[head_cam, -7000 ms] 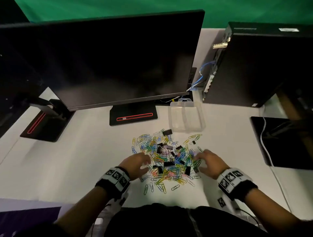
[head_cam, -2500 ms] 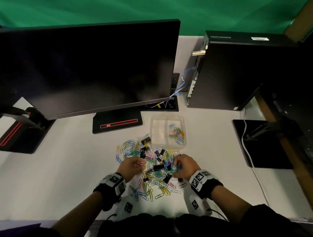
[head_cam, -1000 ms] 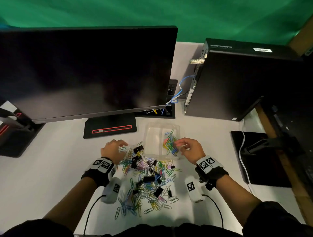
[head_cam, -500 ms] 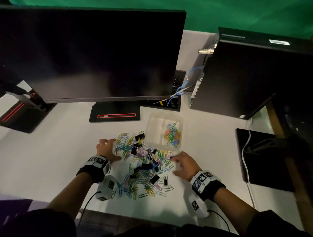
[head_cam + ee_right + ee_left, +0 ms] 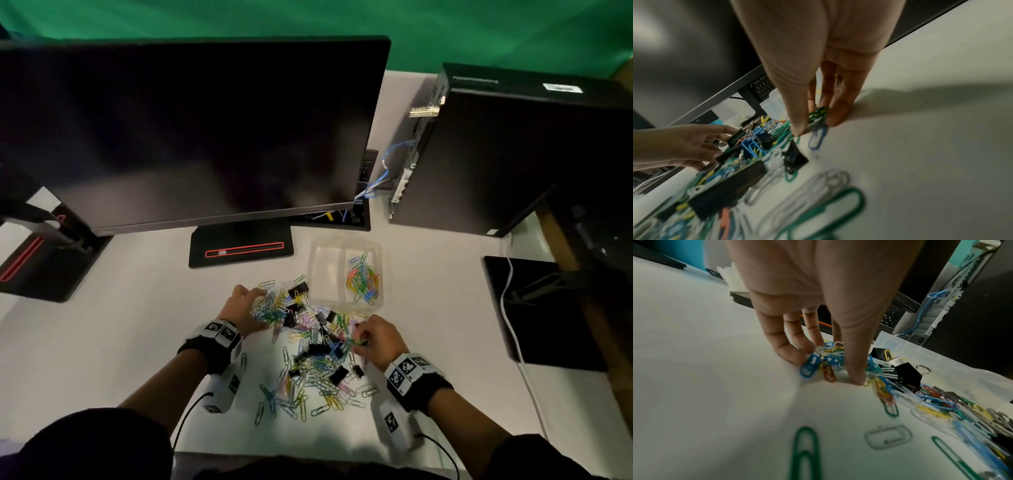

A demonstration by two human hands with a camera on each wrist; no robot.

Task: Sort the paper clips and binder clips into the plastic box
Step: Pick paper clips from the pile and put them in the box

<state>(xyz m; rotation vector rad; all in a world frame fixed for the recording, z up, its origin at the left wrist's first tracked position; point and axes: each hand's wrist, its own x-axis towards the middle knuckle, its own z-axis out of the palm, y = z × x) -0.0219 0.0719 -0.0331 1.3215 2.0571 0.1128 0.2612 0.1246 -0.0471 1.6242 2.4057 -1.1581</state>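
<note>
A heap of coloured paper clips [image 5: 308, 356] mixed with black binder clips [image 5: 297, 293] lies on the white desk. Behind it stands the clear plastic box [image 5: 345, 246]; its right compartment holds paper clips [image 5: 363, 281], its left one looks bare. My left hand [image 5: 251, 308] sits at the heap's left edge and pinches a bunch of paper clips [image 5: 825, 361] between thumb and fingers [image 5: 791, 353]. My right hand [image 5: 363, 337] at the heap's right edge pinches a few green paper clips [image 5: 818, 114] just above the desk.
A black monitor [image 5: 191, 130] and its stand [image 5: 241, 246] rise behind the heap. A computer tower [image 5: 513, 150] stands at the back right with blue cables [image 5: 387, 171]. A black pad [image 5: 544, 308] with a white cable lies to the right. A second stand [image 5: 37, 263] sits left.
Over the last second my right hand came back from the box to the heap's right edge and closed on paper clips. My left hand stayed at the heap's left edge, gathering clips.
</note>
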